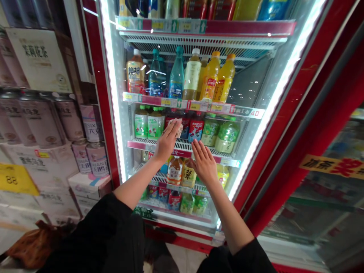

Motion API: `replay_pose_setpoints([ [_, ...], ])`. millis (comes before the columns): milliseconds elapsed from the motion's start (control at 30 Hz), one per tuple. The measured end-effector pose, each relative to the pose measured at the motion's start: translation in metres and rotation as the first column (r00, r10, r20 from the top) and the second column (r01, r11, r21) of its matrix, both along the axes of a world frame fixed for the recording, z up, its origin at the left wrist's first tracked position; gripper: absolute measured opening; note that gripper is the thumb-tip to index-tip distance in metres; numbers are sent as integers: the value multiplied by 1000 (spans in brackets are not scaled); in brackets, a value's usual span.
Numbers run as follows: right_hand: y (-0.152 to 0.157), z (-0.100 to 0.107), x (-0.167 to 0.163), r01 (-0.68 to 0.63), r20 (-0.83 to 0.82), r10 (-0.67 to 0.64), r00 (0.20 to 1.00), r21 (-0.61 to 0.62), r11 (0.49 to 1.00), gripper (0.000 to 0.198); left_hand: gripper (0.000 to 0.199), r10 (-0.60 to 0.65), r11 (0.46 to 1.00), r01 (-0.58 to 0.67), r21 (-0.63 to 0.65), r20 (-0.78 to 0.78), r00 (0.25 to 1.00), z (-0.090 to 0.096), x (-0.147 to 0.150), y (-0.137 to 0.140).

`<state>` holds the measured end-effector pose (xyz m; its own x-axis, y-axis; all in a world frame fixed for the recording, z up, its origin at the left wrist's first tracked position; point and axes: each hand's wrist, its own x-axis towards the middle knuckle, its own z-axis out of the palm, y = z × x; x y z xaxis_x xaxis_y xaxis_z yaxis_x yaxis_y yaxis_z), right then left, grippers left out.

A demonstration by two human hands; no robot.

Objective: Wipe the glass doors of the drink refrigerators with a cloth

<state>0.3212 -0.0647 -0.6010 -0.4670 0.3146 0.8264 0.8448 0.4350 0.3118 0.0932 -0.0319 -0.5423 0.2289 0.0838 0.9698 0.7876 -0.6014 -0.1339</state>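
My left hand (168, 141) is raised in front of the lit drinks fridge, fingers stretched out together. Under its fingers shows part of a small crumpled, patterned brown-and-white cloth (179, 129), mostly covered by the hand. Lower and to the right, my right hand (205, 162) is flat with its fingers extended and holds nothing visible. Reflections suggest a glass door (247, 85) between my hands and the shelves. Behind the hands are a red-and-blue bottle (196, 127), green-labelled bottles (155, 123) and brown tea bottles (174, 170).
Left of the fridge stand stacked drink cans (40, 119), boxes (40, 57) and a yellow price sign (17, 178). A red frame (287, 125) separates a second glass-fronted cabinet (321, 212) on the right. A brown bag (31, 244) lies at lower left.
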Motion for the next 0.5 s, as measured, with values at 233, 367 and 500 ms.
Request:
replay_pose_setpoints([
  [233, -12, -15, 11, -12, -137, 14, 990, 15, 1000, 85, 66, -140, 985, 165, 48, -333, 933, -25, 10, -11],
  [367, -14, -15, 16, -30, -141, 31, 990, 9, 1000, 86, 63, -103, 993, 115, 33, -259, 960, 7, 8, -6],
  [500, -15, -7, 19, -26, -84, 25, 996, -11, 1000, 86, 69, -45, 992, 51, 115, -54, 998, 6, 11, -3],
])
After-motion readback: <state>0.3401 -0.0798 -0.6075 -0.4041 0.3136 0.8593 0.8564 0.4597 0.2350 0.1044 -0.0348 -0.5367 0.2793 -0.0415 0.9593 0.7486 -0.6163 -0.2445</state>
